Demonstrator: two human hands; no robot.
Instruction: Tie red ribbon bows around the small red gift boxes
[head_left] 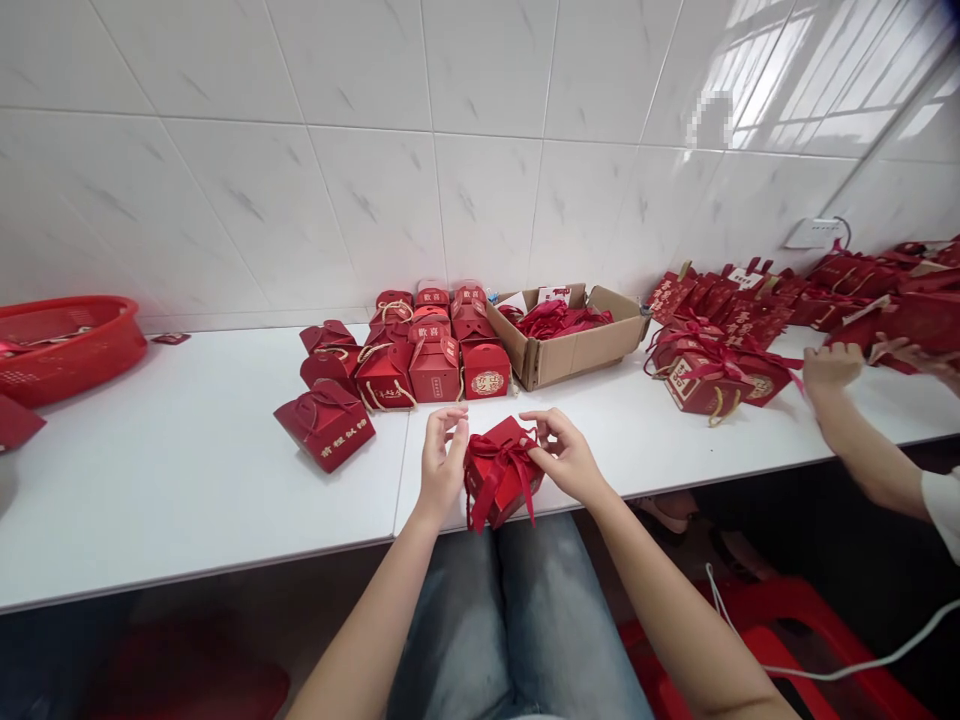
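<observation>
1. At the desk [187,470] edge, six o'clock, left hand [442,455] and right hand [566,455] pinch the ribbon [491,455] of the red box [507,498]; its knot is unclear.
2. Twelve o'clock: stacked boxes [431,355], cardboard carton [574,350]; three o'clock, another person's hand [831,368].

White table [187,480], red gift boxes [420,360], cardboard box [570,355], red basket [67,350]

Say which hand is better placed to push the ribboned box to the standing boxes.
Probably the left hand: it touches the ribboned box on the side nearer the standing boxes; the right hand is farther.
</observation>
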